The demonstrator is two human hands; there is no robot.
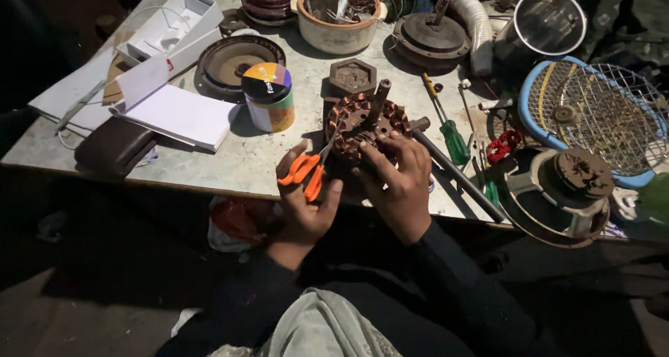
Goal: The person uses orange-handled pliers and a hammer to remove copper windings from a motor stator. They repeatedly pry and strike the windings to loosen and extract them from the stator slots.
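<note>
A round motor stator with copper windings (362, 120) and a central shaft lies near the front edge of the grey table (244, 162). My left hand (303, 197) grips orange-handled scissors (305, 170), whose blades point up at the stator's left side. On the stator's near right edge rests my right hand (403, 183), its fingers pressing on the windings.
A green-handled screwdriver (449, 130) and a dark rod (456, 172) lie right of the stator. A colourful tin (268, 96), white booklet (178, 113), dark pouch (115, 144), bowl (339, 12), fan grille (599, 113) and motor housing (564, 190) crowd the table.
</note>
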